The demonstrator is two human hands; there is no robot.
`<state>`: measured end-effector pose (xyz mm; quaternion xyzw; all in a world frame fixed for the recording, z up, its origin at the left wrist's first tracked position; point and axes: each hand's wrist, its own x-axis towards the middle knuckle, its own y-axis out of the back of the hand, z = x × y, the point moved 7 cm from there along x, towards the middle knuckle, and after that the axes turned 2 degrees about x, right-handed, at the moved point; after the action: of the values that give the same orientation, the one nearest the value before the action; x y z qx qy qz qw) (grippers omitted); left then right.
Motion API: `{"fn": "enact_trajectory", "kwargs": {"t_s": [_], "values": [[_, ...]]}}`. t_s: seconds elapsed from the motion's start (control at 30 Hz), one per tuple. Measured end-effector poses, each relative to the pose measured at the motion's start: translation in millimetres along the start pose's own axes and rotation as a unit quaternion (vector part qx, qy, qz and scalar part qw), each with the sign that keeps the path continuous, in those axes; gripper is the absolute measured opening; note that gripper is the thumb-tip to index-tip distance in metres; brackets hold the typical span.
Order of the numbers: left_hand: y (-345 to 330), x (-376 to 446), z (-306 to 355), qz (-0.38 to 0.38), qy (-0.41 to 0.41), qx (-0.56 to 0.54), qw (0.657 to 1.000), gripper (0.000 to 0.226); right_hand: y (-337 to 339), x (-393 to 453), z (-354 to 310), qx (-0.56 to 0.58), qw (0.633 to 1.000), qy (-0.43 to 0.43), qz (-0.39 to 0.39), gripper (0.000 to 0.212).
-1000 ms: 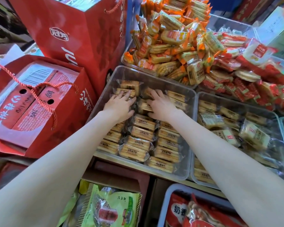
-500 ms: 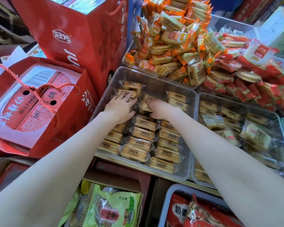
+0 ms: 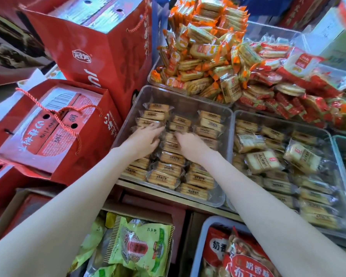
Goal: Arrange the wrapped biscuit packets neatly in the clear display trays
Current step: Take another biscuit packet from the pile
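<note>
Both hands are down in the near-left clear tray (image 3: pixel 128 114), side by side among the biscuit packets (image 3: pixel 165 169). The left hand (image 3: pixel 145 139) lies palm-down on the left column, fingers fairly straight and a little spread, the tips touching a packet toward the tray's far-left corner. The right hand (image 3: pixel 189 143) sits on the middle column; its fingers curl down over the packets and their tips are hidden, so I cannot tell whether it pinches one or only presses.

The near rows by the tray's front edge already lie flat in three columns. The far rows look looser, some packets tilted and a gap open at the far edge. To do this step well, I would keep the left hand flat as a stop, slide the middle packets against it with the right, and square each one to the tray wall before moving on. The wrappers look slippery, so light pressure should suit better than squeezing.

To the right, a second tray (image 3: pixel 284 121) holds packets lying more jumbled. Behind both trays are heaps of orange-wrapped packets (image 3: pixel 204 50); red gift boxes (image 3: pixel 54 126) stand to the left.
</note>
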<state>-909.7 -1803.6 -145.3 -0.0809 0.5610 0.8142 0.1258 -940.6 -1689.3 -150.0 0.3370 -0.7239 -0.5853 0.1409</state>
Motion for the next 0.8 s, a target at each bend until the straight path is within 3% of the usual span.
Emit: {"fn": "enact_trajectory", "kwargs": {"t_s": [0.1,0.2,0.27,0.33,0.43,0.57,0.63,0.73,0.8], "values": [[1,-3,19,0.031,-0.006,0.004,1.000,0.050,34,-30,26,0.118,0.984,-0.058,0.120,0.041],[-5,-2,40,0.031,-0.004,0.031,0.999,0.051,66,-69,78,0.125,0.966,-0.141,0.179,0.045],[-8,-2,53,0.030,-0.001,0.075,0.997,0.052,74,-90,117,0.104,0.962,-0.209,0.144,0.049],[-12,-3,67,0.024,-0.014,0.105,0.994,0.053,63,-104,147,0.077,0.964,-0.253,0.031,0.058],[-20,-6,84,-0.017,-0.025,0.108,0.994,0.056,48,-112,159,0.030,0.969,-0.227,-0.092,0.070],[-35,-14,91,-0.087,-0.006,0.138,0.987,0.060,60,-111,156,0.025,0.961,-0.256,-0.098,0.071],[-38,-16,90,-0.102,-0.001,0.152,0.983,0.062,74,-106,151,-0.041,0.970,-0.231,-0.059,0.057],[-38,-16,89,-0.106,0.009,0.155,0.982,0.063,108,-107,153,-0.056,0.976,-0.208,0.008,0.058],[-39,-16,91,-0.099,0.017,0.142,0.985,0.063,113,-116,159,-0.019,0.977,-0.205,-0.049,0.061]]}}
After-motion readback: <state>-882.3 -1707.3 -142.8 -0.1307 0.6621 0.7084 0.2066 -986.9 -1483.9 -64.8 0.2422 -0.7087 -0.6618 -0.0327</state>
